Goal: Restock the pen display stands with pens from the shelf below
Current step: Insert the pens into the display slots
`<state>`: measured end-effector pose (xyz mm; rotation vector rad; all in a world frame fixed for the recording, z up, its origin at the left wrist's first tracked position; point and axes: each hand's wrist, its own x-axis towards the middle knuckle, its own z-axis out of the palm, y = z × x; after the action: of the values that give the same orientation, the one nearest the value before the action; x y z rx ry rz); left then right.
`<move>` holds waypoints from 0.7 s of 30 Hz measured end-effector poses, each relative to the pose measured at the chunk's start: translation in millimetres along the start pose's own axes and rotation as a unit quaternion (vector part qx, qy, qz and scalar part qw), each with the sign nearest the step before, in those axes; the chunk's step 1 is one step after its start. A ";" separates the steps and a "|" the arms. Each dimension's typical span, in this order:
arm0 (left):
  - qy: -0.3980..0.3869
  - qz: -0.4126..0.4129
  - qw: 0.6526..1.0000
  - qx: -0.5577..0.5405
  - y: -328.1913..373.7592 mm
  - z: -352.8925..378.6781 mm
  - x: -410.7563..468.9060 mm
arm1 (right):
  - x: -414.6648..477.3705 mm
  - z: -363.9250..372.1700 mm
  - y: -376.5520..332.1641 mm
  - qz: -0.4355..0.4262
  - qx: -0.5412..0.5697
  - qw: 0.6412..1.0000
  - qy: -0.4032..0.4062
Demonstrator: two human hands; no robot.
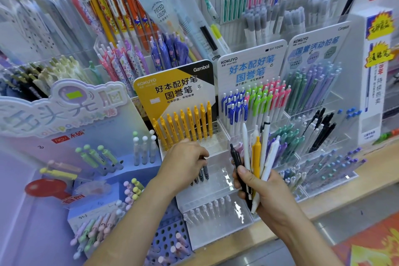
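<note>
Just below the yellow-and-black sign [172, 90], a row of yellow pens [185, 127] stands in the clear stand [218, 229]. Their long axes are near upright, leaning back toward the sign, clip ends up. One tier further below the sign, your left hand [183, 164] is curled over a few black pens [201, 174], its fingers closed round their upper ends. Those pens stand with their lower ends in the stand's holes and lean much like the yellow row. Down and to the right of the sign, your right hand [262, 190] is clenched round the lower part of a bundle of pens [257, 153], black, white and one yellow, with your thumb pressed across the front. The bundle fans out, its upper ends pointing up and away from you and its lower ends poking out under your palm. Lowest below the sign, a row of pale pens [207, 207] stands in the front tier, tilted back the same way
</note>
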<state>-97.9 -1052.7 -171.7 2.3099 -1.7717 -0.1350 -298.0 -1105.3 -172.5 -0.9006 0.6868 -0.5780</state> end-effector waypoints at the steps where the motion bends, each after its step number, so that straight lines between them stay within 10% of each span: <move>1: 0.011 -0.003 1.000 -0.009 2.6 -2.6 -2.2 | -0.3 -0.1 0.7 -0.002 0.000 1.000 0.001; 7: 0.037 -0.087 0.881 -0.463 49.4 -44.0 -23.5 | -3.4 5.2 0.7 -0.044 -0.098 0.994 0.001; 16: 0.093 -0.158 0.806 -0.563 36.2 -56.3 -26.5 | -2.2 1.6 -7.1 -0.006 -0.123 0.992 -0.023; 21: 0.047 -0.129 0.838 -0.527 37.1 -60.9 -30.5 | -0.5 -1.0 0.1 -0.004 -0.121 0.993 -0.008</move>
<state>-128.2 -1024.9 -105.9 1.6232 -0.8942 -0.7981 -299.1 -1105.4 -172.9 -1.1326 0.7501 -0.5008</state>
